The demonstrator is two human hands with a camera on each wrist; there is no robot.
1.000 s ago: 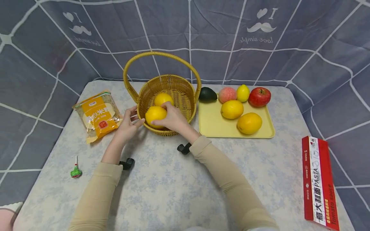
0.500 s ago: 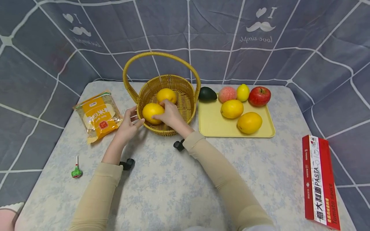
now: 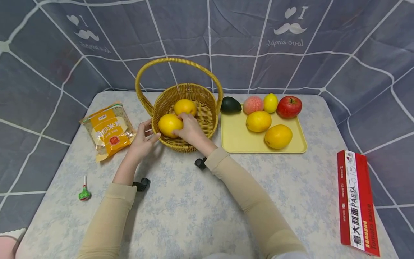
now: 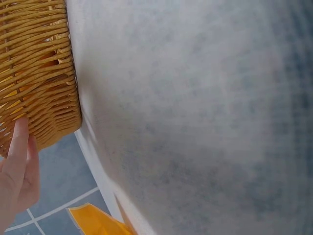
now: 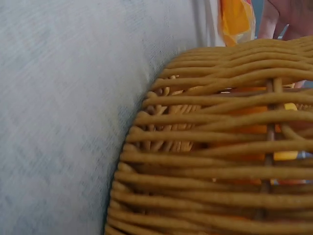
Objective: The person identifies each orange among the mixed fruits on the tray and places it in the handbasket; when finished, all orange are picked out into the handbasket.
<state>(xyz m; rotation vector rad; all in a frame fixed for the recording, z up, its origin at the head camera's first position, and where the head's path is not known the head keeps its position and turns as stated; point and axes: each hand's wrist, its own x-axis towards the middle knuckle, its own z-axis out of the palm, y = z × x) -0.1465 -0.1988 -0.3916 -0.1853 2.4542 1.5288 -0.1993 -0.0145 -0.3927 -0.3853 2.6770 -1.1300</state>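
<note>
In the head view, a wicker basket (image 3: pixel 207 118) with a tall arched handle stands on the table, leaning toward the viewer. Two large oval yellow fruits, mango-like, lie in it: a front one (image 3: pixel 169 125) and a rear one (image 3: pixel 185 107). My right hand (image 3: pixel 193 132) reaches over the front rim and holds the front fruit at its right side, with thumb and bent fingers. My left hand (image 3: pixel 142 144) rests against the basket's outer left side, thumb near the rim. In the left wrist view its straight fingers (image 4: pixel 19 142) touch the woven wall. The right wrist view shows mostly weave.
Right of the basket, a yellow tray (image 3: pixel 233 138) bears two more large yellow fruits, with an avocado (image 3: pixel 231 105), peach (image 3: pixel 253 105), lemon (image 3: pixel 270 103) and apple (image 3: pixel 289 107) along its back. A food packet (image 3: pixel 111 131), lollipop (image 3: pixel 84 194) and pasta box (image 3: pixel 357 203) lie around.
My right hand has moved the front fruit slightly left and back within the basket. Its thumb now covers less of the fruit. The rear fruit shifted slightly right; my left hand stayed put.
</note>
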